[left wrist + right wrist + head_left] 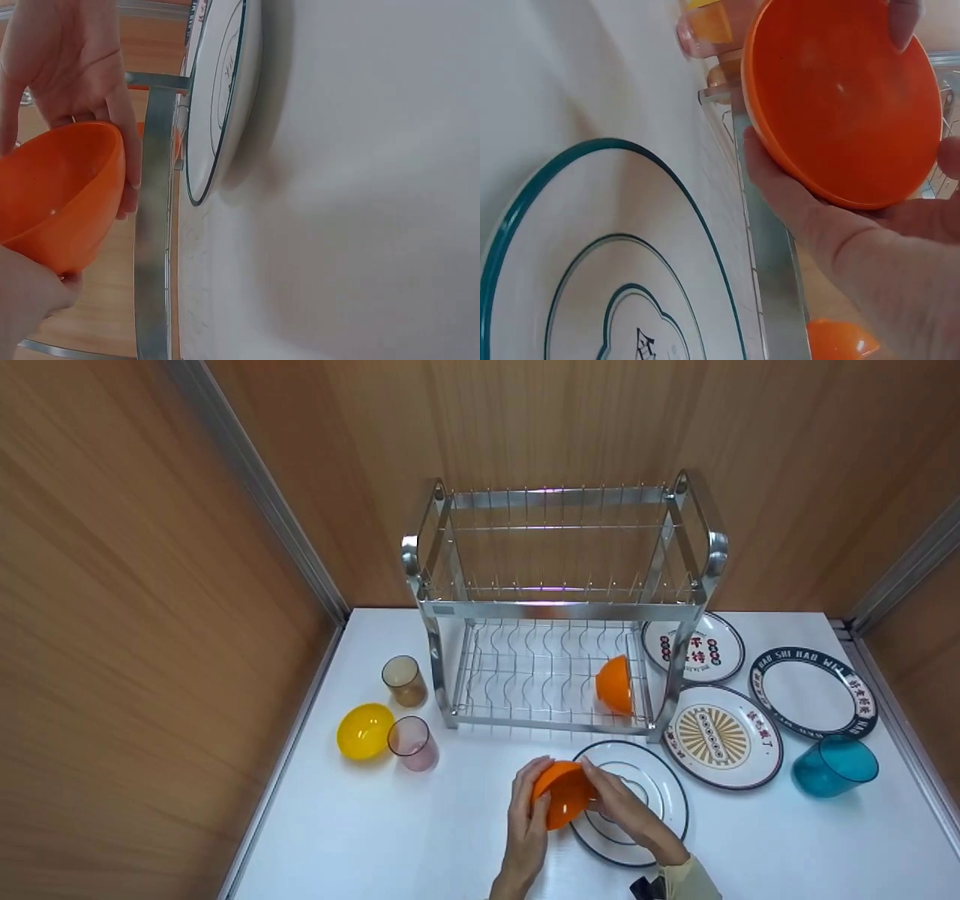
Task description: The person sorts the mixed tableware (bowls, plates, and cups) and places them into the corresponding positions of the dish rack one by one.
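While the left hand (526,834) is gripping an orange bowl (565,799), the right hand (621,808) is grasping it too, a white plate (667,799) beneath its fingers.

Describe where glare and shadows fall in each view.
Head: purplish glints on the metal dish rack; left wrist: soft shadows on the white tabletop beside the teal-rimmed plate; right wrist: a small highlight inside the held orange bowl.

The black-rimmed plate (813,694) reads "HAO SHI HAO" and seemingly "WEI" from ten to one o'clock, with Chinese characters at three. Large red characters, 不 uppermost, mark the rearmost plate (706,649); small red ones, the sunburst plate (724,737) at two o'clock; black, the green-rimmed plate (622,225).
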`<state>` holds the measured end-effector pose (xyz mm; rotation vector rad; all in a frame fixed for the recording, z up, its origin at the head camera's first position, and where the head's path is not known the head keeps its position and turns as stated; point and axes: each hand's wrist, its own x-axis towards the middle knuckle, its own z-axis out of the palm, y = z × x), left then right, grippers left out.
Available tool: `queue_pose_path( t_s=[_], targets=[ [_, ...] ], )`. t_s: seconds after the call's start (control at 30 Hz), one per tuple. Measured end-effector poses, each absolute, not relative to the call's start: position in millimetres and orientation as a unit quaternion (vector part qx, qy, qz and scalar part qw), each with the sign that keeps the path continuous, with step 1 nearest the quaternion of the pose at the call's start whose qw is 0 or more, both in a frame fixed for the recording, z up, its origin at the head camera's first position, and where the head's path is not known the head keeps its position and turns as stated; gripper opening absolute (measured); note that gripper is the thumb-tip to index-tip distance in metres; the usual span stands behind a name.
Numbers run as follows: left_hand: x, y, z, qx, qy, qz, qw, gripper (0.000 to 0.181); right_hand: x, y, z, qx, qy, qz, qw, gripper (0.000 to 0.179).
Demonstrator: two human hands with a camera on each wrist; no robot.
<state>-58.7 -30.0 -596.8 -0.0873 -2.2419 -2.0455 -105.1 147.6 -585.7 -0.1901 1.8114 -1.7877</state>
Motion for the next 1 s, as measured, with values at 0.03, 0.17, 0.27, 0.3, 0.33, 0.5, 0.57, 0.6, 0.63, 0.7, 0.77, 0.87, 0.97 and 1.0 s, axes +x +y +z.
queue_pose_path(
  t_s=[0.03, 0.17, 0.27, 0.3, 0.33, 0.5, 0.57, 0.6, 0.63, 0.7, 0.77, 0.87, 0.97, 1.0],
  targets=[
    [-58.3, -30.3, -596.9, -0.035, -0.74, -0.669, 0.055, 0.036, -105.4, 148.3, -585.8, -0.07, 0.672, -0.673, 0.3, 0.072],
    [-57.8, -31.1, -598.0, -0.058, -0.742, -0.664, 0.064, 0.036, -105.3, 149.6, -586.7, -0.07, 0.645, -0.686, 0.331, 0.073],
    [-57.5, -31.3, -598.4, -0.068, -0.741, -0.664, 0.068, 0.037, -104.2, 149.9, -587.9, -0.077, 0.628, -0.692, 0.347, 0.072],
    [-57.4, -31.4, -598.3, -0.071, -0.741, -0.664, 0.07, 0.038, -103.8, 150.3, -588.1, -0.077, 0.625, -0.692, 0.353, 0.072],
    [-57.2, -31.5, -598.2, -0.075, -0.74, -0.664, 0.071, 0.038, -103.4, 150.6, -588.4, -0.078, 0.622, -0.692, 0.358, 0.071],
    [-57.3, -33.2, -597.7, -0.101, -0.733, -0.667, 0.08, 0.043, -101.2, 150.7, -588.9, -0.086, 0.598, -0.701, 0.379, 0.068],
    [-57.5, -34.2, -597.7, -0.117, -0.732, -0.666, 0.084, 0.043, -100.3, 150.0, -589.1, -0.094, 0.588, -0.706, 0.384, 0.065],
    [-57.6, -34.8, -597.8, -0.122, -0.733, -0.664, 0.086, 0.042, -99.9, 149.7, -589.3, -0.099, 0.585, -0.707, 0.385, 0.064],
    [-57.8, -35.4, -597.8, -0.129, -0.733, -0.662, 0.088, 0.041, -99.5, 149.3, -589.6, -0.103, 0.584, -0.706, 0.387, 0.063],
    [-58.2, -36.5, -598.0, -0.14, -0.733, -0.66, 0.089, 0.038, -99.1, 148.7, -590.0, -0.107, 0.584, -0.703, 0.391, 0.06],
    [-58.7, -37.7, -597.8, -0.151, -0.73, -0.66, 0.09, 0.036, -98.7, 148.4, -590.3, -0.113, 0.587, -0.699, 0.392, 0.059],
    [-59.0, -39.2, -597.8, -0.162, -0.724, -0.664, 0.091, 0.034, -98.3, 147.9, -591.2, -0.119, 0.583, -0.701, 0.393, 0.056],
    [-59.4, -39.7, -598.3, -0.169, -0.724, -0.662, 0.098, 0.032, -97.7, 147.3, -592.2, -0.121, 0.573, -0.712, 0.389, 0.055],
    [-59.7, -39.6, -598.7, -0.167, -0.726, -0.659, 0.101, 0.031, -97.5, 147.1, -592.6, -0.122, 0.57, -0.715, 0.386, 0.055]
  ],
)
